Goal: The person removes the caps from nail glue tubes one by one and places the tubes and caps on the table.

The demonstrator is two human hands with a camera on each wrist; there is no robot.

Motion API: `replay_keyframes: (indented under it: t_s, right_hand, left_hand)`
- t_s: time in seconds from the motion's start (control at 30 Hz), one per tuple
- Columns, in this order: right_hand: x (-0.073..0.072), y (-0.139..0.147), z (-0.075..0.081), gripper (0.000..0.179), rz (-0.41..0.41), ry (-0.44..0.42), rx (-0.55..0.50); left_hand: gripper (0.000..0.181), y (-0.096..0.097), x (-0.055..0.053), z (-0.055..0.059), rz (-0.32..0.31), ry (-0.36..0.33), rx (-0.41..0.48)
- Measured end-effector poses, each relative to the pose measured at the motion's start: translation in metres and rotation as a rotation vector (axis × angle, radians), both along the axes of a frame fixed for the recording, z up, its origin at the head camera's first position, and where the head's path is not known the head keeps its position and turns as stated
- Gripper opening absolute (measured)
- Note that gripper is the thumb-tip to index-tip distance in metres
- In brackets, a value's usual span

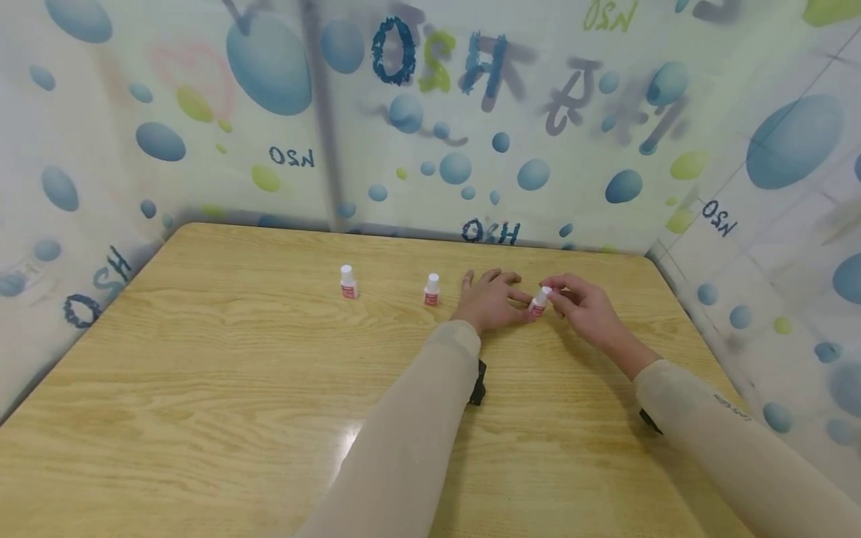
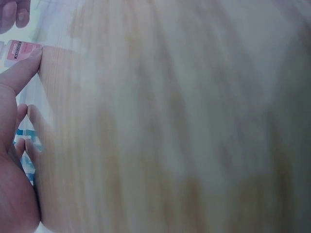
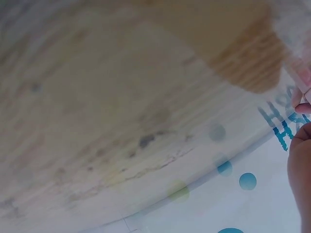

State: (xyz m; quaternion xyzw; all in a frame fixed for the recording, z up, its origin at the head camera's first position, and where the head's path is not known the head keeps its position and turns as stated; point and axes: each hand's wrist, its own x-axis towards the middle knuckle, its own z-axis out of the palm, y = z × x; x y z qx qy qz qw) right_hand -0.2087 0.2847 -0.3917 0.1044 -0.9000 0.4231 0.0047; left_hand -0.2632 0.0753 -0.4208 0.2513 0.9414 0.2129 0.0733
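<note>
A small white bottle with a red label (image 1: 537, 306) leans to the right near the table's far right side. My left hand (image 1: 489, 302) reaches it from the left, holding its lower part between thumb and forefinger while the other fingers spread out over the table. From the right, my right hand (image 1: 588, 308) pinches the white cap with thumb and fingertips. In the left wrist view the left thumb lies against the label of the bottle (image 2: 18, 52). Only part of the right hand (image 3: 302, 165) shows at the edge of the right wrist view.
Two similar bottles stand upright to the left: one bottle (image 1: 432, 290) close to the left hand, another bottle (image 1: 348, 282) farther off. The wooden table (image 1: 235, 359) meets a printed backdrop (image 1: 403, 172) along its far edge, with another patterned wall (image 1: 787, 246) on the right.
</note>
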Motion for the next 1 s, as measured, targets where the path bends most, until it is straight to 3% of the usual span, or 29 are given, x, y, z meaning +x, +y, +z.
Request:
replay_keyframes:
  t_s: [0.2, 0.37, 0.7, 1.0]
  right_hand:
    - [0.0004, -0.0014, 0.0008, 0.046, -0.055, -0.014, -0.02]
    - [0.0002, -0.0009, 0.0005, 0.041, -0.092, -0.006, 0.01]
    - [0.0072, 0.0004, -0.0005, 0.035, -0.018, -0.029, 0.004]
    - [-0.0004, 0.0002, 0.001, 0.044, -0.105, -0.008, 0.011]
  left_hand:
    - [0.045, 0.0, 0.0015, 0.0022, 0.01, -0.001, -0.004]
    - [0.046, 0.0005, 0.0019, 0.0024, 0.008, -0.006, 0.008]
    - [0.044, 0.0031, 0.0036, -0.0056, 0.007, 0.01, -0.011]
    - [0.046, 0.0036, -0.0013, -0.0033, 0.017, 0.02, -0.008]
